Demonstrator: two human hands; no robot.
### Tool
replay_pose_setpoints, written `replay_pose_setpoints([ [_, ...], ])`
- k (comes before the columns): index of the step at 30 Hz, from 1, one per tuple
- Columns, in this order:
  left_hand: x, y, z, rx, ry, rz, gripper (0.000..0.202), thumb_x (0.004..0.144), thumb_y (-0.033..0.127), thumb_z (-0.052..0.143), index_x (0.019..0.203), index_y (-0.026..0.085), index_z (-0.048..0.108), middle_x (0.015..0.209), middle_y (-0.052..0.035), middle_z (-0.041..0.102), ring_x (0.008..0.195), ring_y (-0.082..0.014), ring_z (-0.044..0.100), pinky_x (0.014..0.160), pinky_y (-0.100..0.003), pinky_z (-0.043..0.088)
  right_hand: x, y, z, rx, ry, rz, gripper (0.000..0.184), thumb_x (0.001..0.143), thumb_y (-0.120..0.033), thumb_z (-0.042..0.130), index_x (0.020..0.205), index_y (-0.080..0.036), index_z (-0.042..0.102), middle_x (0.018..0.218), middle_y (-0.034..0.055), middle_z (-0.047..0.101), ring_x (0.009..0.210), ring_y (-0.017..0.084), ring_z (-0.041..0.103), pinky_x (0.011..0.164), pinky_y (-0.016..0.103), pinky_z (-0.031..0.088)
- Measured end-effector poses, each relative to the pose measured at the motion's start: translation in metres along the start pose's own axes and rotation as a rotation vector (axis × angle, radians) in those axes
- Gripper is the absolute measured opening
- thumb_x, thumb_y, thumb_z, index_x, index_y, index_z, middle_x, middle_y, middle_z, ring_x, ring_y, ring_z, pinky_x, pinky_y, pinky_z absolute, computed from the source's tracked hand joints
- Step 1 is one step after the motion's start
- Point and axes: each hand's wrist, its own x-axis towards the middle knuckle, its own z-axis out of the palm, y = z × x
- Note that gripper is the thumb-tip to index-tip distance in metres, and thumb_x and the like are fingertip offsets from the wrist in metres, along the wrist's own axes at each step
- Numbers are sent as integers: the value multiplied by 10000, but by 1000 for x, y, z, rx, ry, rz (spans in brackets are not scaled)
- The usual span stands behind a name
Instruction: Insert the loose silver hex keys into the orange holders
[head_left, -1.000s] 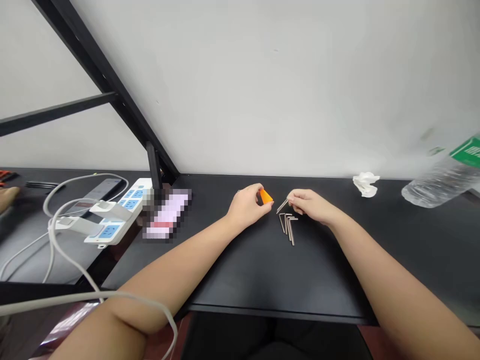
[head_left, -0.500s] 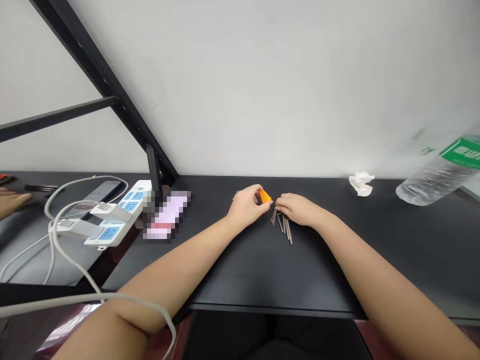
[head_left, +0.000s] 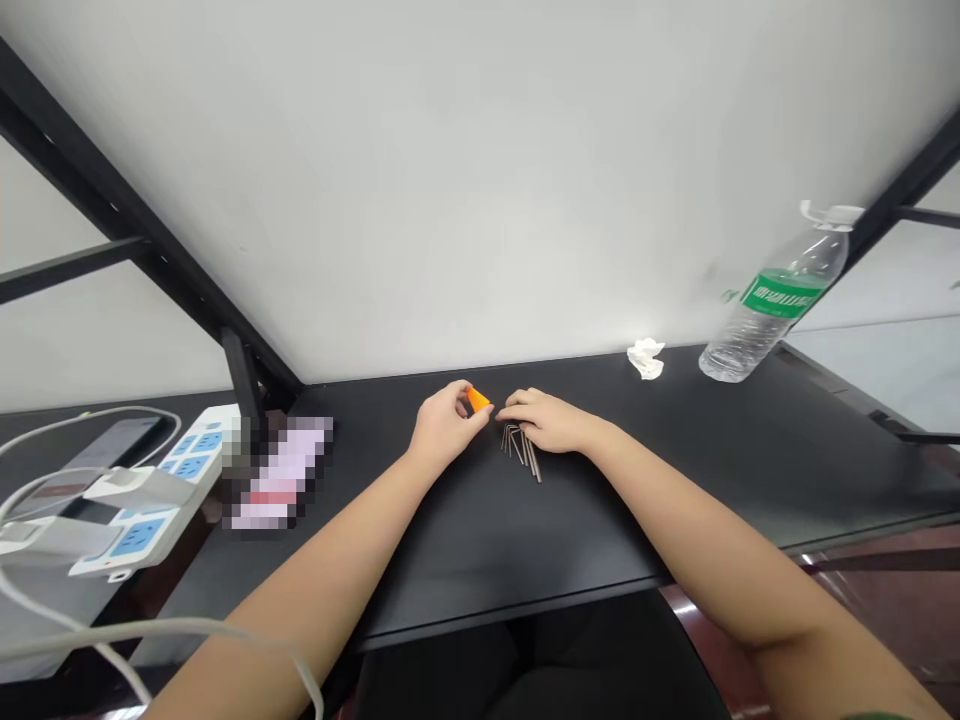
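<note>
My left hand (head_left: 442, 428) rests on the black table (head_left: 525, 540) with its fingers pinched round a small orange piece (head_left: 477, 400). Just to its right, my right hand (head_left: 546, 420) lies over a small pile of several L-shaped metal hex keys (head_left: 523, 446), fingers curled down on the keys' bent ends. The fingertips of the two hands almost meet at the orange piece. Whether the right hand grips one key or only presses on the pile does not show.
A white power strip (head_left: 146, 495) with plugs and grey cables lies at the left. Beside it is a blurred pink object (head_left: 277, 472). A crumpled white tissue (head_left: 645, 357) and a plastic water bottle (head_left: 772, 310) stand at the back right. A black frame post (head_left: 241, 375) rises at the table's left corner.
My right hand moved left with a hex key and came down onto the pile beside the orange piece. The camera swung right, bringing the whole bottle into view.
</note>
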Motion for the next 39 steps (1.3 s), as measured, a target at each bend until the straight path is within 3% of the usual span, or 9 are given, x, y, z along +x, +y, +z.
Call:
replay_pose_setpoints([
  [2, 0, 0, -1, 1, 17, -22, 431, 766, 493, 744, 1098, 229, 666, 784, 12, 690, 696, -163, 649, 742, -295, 529, -4, 1, -3, 10, -69, -33, 591, 841, -44, 475, 1332, -309, 673, 1439, 34, 552, 1190, 229, 501, 1083, 417, 411],
  [5, -2, 1, -1, -9, 38, -39, 413, 757, 476, 754, 1073, 224, 666, 837, 3, 709, 673, -151, 641, 723, -291, 523, -9, 1, -7, 41, -124, -17, 583, 781, -66, 515, 1290, -277, 704, 1470, 33, 537, 1250, 255, 477, 1129, 462, 383],
  [11, -6, 0, -1, -9, 40, -71, 390, 771, 480, 748, 1055, 224, 671, 791, 10, 695, 678, -152, 640, 718, -293, 517, -18, 2, -13, 122, -150, 38, 747, 701, -71, 546, 1425, -251, 594, 1496, 62, 504, 1354, 255, 439, 1172, 454, 368],
  [15, -7, -1, 1, -41, 45, -56, 391, 753, 465, 762, 1044, 221, 670, 839, 3, 704, 655, -140, 621, 696, -286, 516, -22, 2, -16, 95, -190, 71, 777, 689, -80, 573, 1433, -304, 586, 1511, 50, 490, 1367, 277, 437, 1160, 479, 379],
  [21, -10, 1, 1, -61, 38, -32, 373, 761, 453, 764, 1040, 223, 673, 841, 4, 709, 647, -132, 609, 684, -282, 507, -38, 1, -26, 97, -220, 125, 755, 747, -176, 626, 1485, -295, 523, 1519, 63, 472, 1360, 287, 455, 1107, 434, 435],
  [26, -10, 4, 0, -89, 32, -38, 355, 757, 451, 773, 1013, 225, 674, 854, 3, 710, 651, -131, 613, 665, -274, 506, -30, -9, -17, 9, -188, 151, 783, 719, -147, 628, 1481, -295, 531, 1465, 81, 503, 1296, 291, 479, 1062, 424, 453],
  [32, -6, -2, 0, -98, 54, -57, 370, 773, 469, 768, 1029, 215, 684, 871, -8, 719, 650, -126, 618, 676, -276, 523, -10, -13, -4, 9, -144, 112, 541, 803, -131, 557, 1307, -291, 670, 1276, 83, 582, 1163, 249, 529, 1003, 387, 463],
  [39, -5, -5, 2, -144, 36, -58, 430, 769, 468, 778, 1098, 211, 675, 915, -15, 721, 662, -125, 623, 688, -275, 542, -7, -4, 2, 63, -104, 119, 366, 856, -163, 550, 1181, -263, 686, 1182, 70, 591, 1086, 214, 556, 949, 346, 470],
])
